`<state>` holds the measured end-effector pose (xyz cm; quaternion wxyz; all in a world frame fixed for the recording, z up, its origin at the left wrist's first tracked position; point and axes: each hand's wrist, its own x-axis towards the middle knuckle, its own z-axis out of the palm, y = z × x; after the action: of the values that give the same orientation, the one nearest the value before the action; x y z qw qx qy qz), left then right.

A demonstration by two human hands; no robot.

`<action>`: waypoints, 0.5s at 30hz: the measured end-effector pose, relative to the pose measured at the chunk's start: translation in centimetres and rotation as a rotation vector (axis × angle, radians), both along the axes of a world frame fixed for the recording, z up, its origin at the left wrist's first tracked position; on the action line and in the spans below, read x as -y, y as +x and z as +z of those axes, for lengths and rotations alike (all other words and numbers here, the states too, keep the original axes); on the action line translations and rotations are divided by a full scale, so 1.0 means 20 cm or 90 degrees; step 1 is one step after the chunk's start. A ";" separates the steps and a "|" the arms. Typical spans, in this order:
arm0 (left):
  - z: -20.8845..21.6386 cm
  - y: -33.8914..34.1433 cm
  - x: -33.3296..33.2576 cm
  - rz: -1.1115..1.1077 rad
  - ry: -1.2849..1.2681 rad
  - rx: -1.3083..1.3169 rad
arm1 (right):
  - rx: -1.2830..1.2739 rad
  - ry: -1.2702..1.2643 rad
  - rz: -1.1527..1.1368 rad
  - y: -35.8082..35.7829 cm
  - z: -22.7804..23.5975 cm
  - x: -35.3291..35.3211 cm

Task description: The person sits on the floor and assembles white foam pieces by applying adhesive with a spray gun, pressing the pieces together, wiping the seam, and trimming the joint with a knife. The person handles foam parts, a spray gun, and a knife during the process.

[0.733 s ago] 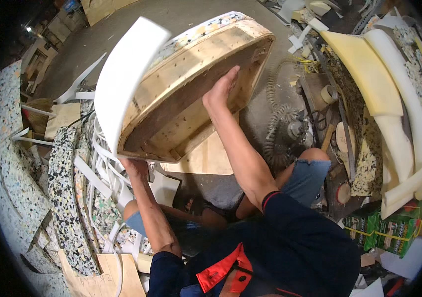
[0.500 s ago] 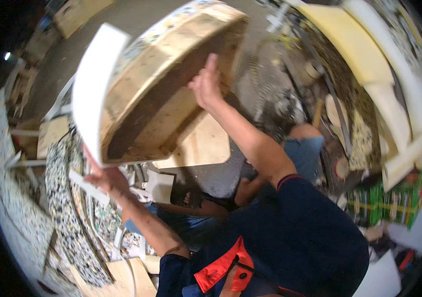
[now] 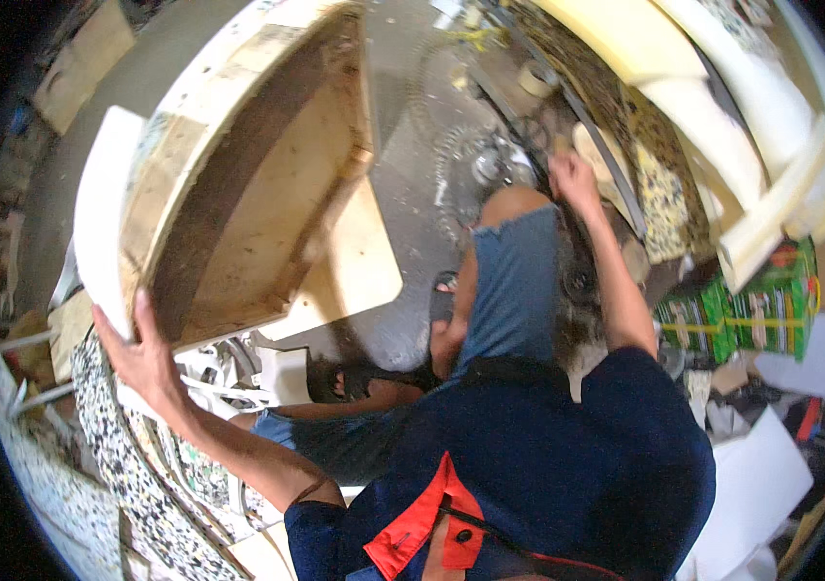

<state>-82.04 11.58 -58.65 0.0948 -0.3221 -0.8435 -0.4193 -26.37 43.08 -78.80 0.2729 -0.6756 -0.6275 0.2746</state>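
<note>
1. Head view: one wooden frame (image 3: pixel 256 189) slanted over one pale board (image 3: pixel 364 266).
2. One white strip (image 3: pixel 105 208) flanked the frame's left side.
3. The left hand (image 3: pixel 146 368) gripped the frame's lower end.
4. Right of the frame, the right hand (image 3: pixel 575 182) curled, contents unclear.

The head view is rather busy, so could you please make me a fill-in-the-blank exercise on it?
The hand touching the frame is the person's ____ one.
The strip along the frame's curved side is ____.
The green packs lie to the person's ____.
Missing words: left; white; right.
</note>
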 end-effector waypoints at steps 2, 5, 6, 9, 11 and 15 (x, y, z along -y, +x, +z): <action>0.01 0.00 -0.02 0.024 -0.019 -0.075 | 0.039 -0.028 0.100 0.03 -0.27 0.04; 0.01 0.03 -0.02 0.036 0.022 -0.017 | -0.233 -0.027 0.139 -0.01 -0.44 -0.08; 0.01 0.05 -0.01 0.038 0.027 -0.044 | -0.298 -0.075 0.084 -0.03 -0.44 -0.12; 0.02 0.08 -0.02 0.075 0.007 -0.024 | -0.209 -0.129 0.188 -0.08 -0.40 -0.24; 0.05 0.09 -0.04 0.090 -0.022 -0.075 | -0.020 -0.126 0.262 -0.08 -0.38 -0.24; 0.15 0.11 -0.11 0.074 0.018 0.031 | 0.293 -0.084 0.174 -0.09 -0.47 -0.05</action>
<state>-79.79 13.76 -55.61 0.1028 -0.2612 -0.8566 -0.4329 -28.23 44.04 -88.29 0.0389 -0.6457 -0.7389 0.1886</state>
